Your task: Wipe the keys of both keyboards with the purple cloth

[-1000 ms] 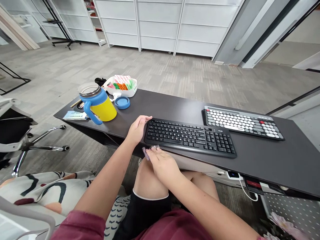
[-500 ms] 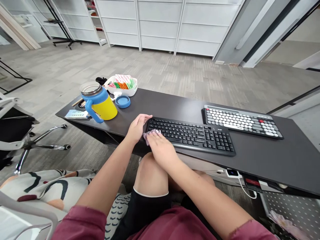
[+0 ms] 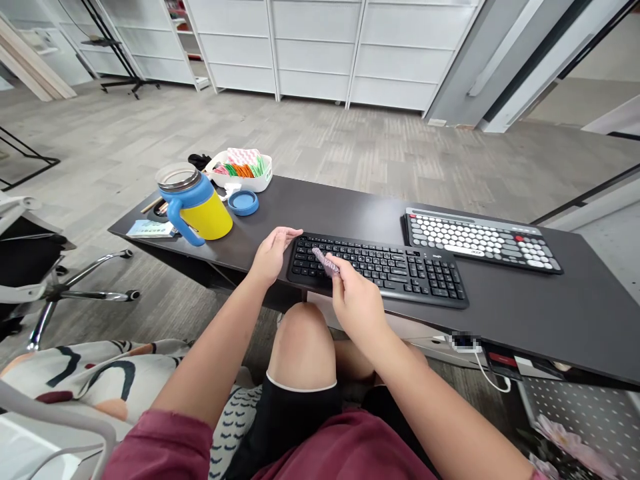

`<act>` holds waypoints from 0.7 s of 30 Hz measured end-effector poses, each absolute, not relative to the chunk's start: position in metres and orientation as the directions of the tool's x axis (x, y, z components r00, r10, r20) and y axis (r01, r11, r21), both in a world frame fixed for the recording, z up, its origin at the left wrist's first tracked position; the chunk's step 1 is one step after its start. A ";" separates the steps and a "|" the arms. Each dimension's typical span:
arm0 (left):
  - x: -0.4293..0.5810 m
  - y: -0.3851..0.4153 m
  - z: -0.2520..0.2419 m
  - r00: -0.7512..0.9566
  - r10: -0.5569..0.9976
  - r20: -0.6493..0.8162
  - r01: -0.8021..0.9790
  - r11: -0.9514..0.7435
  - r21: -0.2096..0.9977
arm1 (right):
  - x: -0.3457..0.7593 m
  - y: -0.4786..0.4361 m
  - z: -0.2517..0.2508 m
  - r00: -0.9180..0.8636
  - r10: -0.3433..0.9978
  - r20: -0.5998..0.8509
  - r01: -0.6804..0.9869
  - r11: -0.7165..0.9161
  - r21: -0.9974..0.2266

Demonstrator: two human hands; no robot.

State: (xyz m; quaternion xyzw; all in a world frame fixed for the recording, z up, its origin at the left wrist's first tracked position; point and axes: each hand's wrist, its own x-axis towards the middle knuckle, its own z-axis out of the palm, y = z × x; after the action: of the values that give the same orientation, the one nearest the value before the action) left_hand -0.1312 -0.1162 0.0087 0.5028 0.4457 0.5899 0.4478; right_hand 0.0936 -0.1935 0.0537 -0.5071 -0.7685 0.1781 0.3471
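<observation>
A black keyboard [image 3: 380, 267] lies along the front edge of the dark desk. My left hand [image 3: 273, 253] rests against its left end, fingers stretched out towards the upper left corner. Pinched in my right hand [image 3: 357, 297] is a small striped cloth [image 3: 326, 262], bunched up, over the left part of the keys. Whether the cloth touches the keys I cannot tell.
A second keyboard with white and grey round keys [image 3: 480, 241] lies behind to the right. At the left stand a blue and yellow mug [image 3: 205, 213], its blue lid [image 3: 243, 203] and a white basket of colourful packets [image 3: 245, 180]. A white cable [image 3: 487, 373] hangs below the desk edge.
My right hand has lifted from the keyboard's lower left corner and moved right; the cloth, flat under the fingers before, is now pinched and sticks out. My left hand has stayed in place.
</observation>
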 end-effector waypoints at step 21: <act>-0.128 -0.115 0.013 -0.143 0.974 0.177 -0.110 -0.193 0.975 | 0.144 -0.241 0.063 -0.382 0.848 -0.367 -0.421 -0.514 -0.748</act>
State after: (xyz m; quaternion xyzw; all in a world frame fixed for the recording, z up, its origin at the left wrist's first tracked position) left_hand -0.1279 -0.1150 0.0131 0.4782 0.4515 0.6064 0.4468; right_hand 0.1440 -0.2413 0.0629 -0.3800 -0.2809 0.7825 0.4054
